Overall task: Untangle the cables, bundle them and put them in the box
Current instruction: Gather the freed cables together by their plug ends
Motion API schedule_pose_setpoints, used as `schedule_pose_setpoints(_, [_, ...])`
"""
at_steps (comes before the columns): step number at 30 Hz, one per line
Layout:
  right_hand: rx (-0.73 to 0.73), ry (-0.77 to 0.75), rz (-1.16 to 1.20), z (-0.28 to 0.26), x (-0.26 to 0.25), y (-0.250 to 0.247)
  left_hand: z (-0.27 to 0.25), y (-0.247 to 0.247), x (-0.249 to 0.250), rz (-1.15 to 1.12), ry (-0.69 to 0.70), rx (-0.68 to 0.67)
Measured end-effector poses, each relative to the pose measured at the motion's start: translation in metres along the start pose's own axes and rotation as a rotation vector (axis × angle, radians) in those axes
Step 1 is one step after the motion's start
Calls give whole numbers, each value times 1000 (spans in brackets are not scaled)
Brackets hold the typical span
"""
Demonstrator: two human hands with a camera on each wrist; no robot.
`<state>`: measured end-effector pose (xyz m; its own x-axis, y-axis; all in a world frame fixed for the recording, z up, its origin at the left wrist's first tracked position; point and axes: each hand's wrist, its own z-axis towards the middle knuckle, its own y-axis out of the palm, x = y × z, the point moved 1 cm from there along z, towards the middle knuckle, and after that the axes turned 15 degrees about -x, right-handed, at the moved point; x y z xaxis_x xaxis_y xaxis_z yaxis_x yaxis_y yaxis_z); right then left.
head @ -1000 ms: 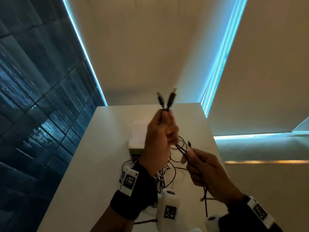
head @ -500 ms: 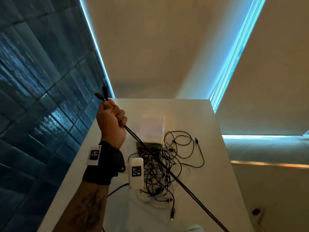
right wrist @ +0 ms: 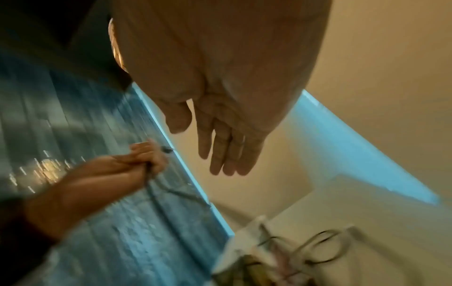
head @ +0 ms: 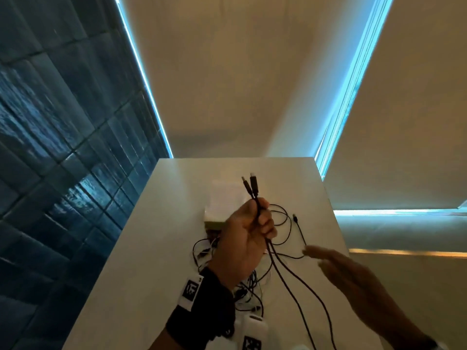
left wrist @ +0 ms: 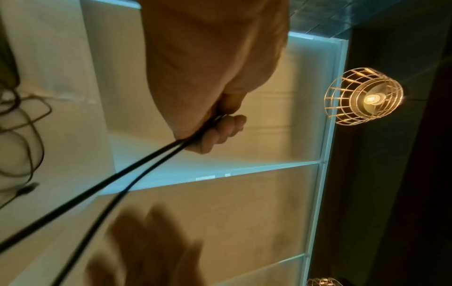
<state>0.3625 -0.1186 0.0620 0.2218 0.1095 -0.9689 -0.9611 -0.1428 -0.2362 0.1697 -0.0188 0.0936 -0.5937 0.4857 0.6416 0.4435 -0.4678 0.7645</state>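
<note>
My left hand (head: 252,228) is raised over the white table (head: 161,248) and grips a doubled black cable (head: 290,281); its two plugs (head: 250,185) stick up above the fist. Both strands hang down to the lower right, as the left wrist view (left wrist: 137,170) also shows. To the right my right hand (head: 348,271) is blurred, its fingers (right wrist: 227,151) straight, holding nothing. A tangle of thin black cables (head: 252,286) lies on the table under my left wrist. A white box (head: 222,200) stands behind the left hand, partly hidden.
A dark blue tiled wall (head: 63,147) runs along the table's left edge. Glowing blue light strips (head: 353,84) border the pale walls behind and to the right. A wire-cage lamp (left wrist: 364,96) hangs overhead.
My left hand swung from the far left back to the table's middle with the two plugs. My right hand came back into view, open, and the taut cable slackened.
</note>
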Motion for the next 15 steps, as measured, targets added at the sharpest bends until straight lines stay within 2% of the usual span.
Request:
schedule_pose_setpoints(1, [-100, 28, 80, 10, -11, 12, 2, 3, -7, -15, 3, -17])
schedule_pose_setpoints(3, [-161, 93, 204, 27, -15, 52, 4, 3, -14, 1, 11, -34])
schedule_pose_setpoints(6, [-126, 124, 415, 28, 3, 64, 9, -3, -5, 104, 50, -9])
schedule_pose_setpoints(8, [-167, 172, 383, 13, 21, 66, 11, -10, 5, 164, 80, 37])
schedule_pose_setpoints(10, [-270, 211, 333, -6, 41, 68, 12, -18, 7, 138, 89, 84])
schedule_pose_setpoints(12, [-366, 317, 358, -23, 59, 61, 11, -25, -1, 109, 58, 127])
schedule_pose_setpoints(14, [-457, 355, 381, -33, 76, 48, 8, -29, -15, 123, 20, 149])
schedule_pose_setpoints(15, [-511, 367, 295, -36, 82, 39, 7, -31, -22, 132, 4, 154])
